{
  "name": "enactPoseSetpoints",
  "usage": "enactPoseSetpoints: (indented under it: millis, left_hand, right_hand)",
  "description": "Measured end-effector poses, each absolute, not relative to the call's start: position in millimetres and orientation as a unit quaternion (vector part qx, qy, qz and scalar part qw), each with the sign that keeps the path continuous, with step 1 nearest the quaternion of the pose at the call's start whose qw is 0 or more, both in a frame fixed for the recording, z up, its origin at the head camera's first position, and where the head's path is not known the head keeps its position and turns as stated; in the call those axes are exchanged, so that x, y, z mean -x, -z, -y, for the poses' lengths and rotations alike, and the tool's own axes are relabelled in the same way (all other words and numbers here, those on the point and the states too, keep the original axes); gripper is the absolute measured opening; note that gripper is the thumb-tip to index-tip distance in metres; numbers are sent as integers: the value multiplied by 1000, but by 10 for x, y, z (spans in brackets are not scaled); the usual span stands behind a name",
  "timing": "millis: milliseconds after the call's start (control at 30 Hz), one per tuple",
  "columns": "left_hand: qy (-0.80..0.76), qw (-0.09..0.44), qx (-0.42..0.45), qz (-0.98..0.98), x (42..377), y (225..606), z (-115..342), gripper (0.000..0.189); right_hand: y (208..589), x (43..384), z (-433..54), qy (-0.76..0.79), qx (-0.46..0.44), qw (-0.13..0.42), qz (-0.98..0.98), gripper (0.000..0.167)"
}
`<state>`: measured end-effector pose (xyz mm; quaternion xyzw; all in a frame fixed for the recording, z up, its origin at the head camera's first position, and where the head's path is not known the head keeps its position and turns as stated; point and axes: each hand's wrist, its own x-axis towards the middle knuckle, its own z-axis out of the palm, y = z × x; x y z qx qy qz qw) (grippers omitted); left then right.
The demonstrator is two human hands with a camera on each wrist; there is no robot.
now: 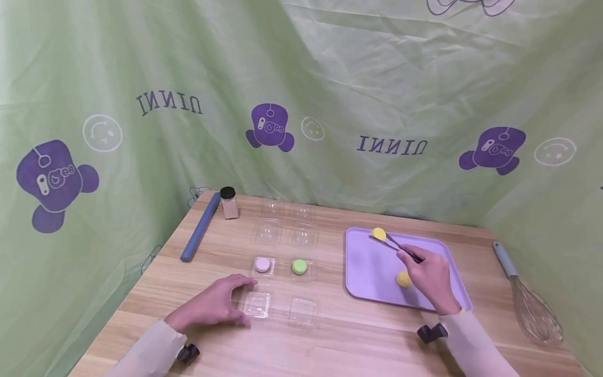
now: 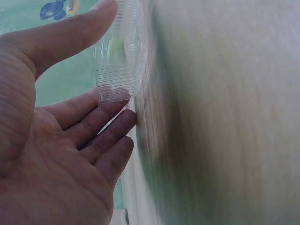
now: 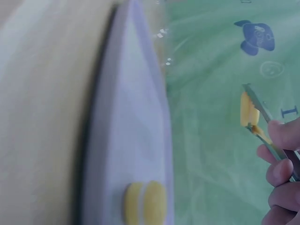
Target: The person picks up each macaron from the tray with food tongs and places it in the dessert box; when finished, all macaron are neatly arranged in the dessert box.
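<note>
My right hand [image 1: 430, 275] grips a pair of dark tongs [image 1: 400, 247], whose tips pinch a yellow macaron [image 1: 379, 234] above the purple tray [image 1: 367, 277]. A second yellow macaron [image 1: 403, 279] lies on the tray, partly behind the hand in the head view. At the left, my left hand [image 1: 214, 302] is spread with thumb and fingers apart at the side of a clear plastic box [image 1: 258, 305]. In the left wrist view its fingertips are right at the ridged wall of the clear box [image 2: 115, 70]. Behind that box sit a pink macaron [image 1: 262, 265] and a green macaron [image 1: 299, 266], each in a clear box.
Another clear box [image 1: 303, 311] stands right of the left hand, and more clear boxes [image 1: 267, 233] stand farther back. A blue rod [image 1: 201, 228] and a black-lidded jar [image 1: 229, 202] are at the back left. A whisk [image 1: 529, 301] lies at the right edge.
</note>
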<state>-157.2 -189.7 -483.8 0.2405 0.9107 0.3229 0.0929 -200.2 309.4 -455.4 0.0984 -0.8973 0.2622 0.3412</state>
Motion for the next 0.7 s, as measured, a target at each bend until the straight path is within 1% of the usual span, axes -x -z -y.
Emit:
enactPoseSetpoints:
  millis: [133,267,500,700]
  left_hand:
    - [-327,93,-238,-910,1569,4831,1894,88]
    - [-332,100,-233,-908,1555,4828,1890,88]
    - [-334,98,-230,-909,1555,4835,1883,87]
    - [-337,96,-230,-908,1562,4842,1888,87]
  right_hand:
    - [4465,2049,-3010,-278,-104,369,881,20]
    - [4390,2072,-2885,-287,-122,384,869,21]
    - [4278,2083,-2640,-297,-170,392,854,20]
    - [4219,2067,-2408,-310,-226,389,837,24]
